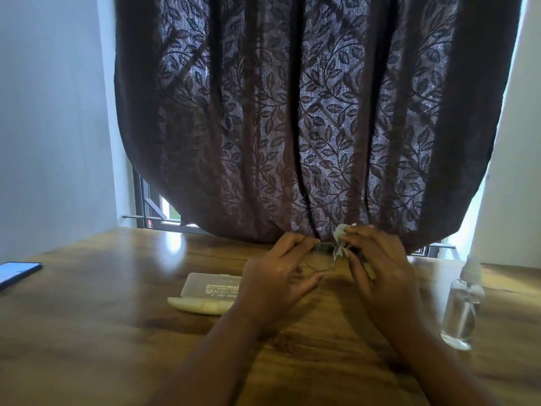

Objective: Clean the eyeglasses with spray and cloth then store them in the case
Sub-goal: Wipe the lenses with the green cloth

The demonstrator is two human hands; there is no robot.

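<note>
Wiping now, in the middle of the job. Left hand [278, 271] pinching the eyeglasses [320, 257] by the frame on its own side, fingers curled over the top and thumb below. Right hand [377, 262] bunched around the cloth [340, 234], pressing it onto the lens on its side. Both held up a little above the surface [87, 317], right in front of the dark curtain [292, 112].

Probably sprayed already, but no wet drops clear enough to tell. Left to do: finish the rubbing, fold the arms, put the eyeglasses in the case, shut it.

Thin metal frame, roundish clear lens, one lens hidden under the pale cloth.

Just under and beside the left hand, the case [212, 291], lying open. Out past the right hand, the spray bottle [462, 306], standing up. Far off on the left hand's side, a phone [17, 273].
</note>
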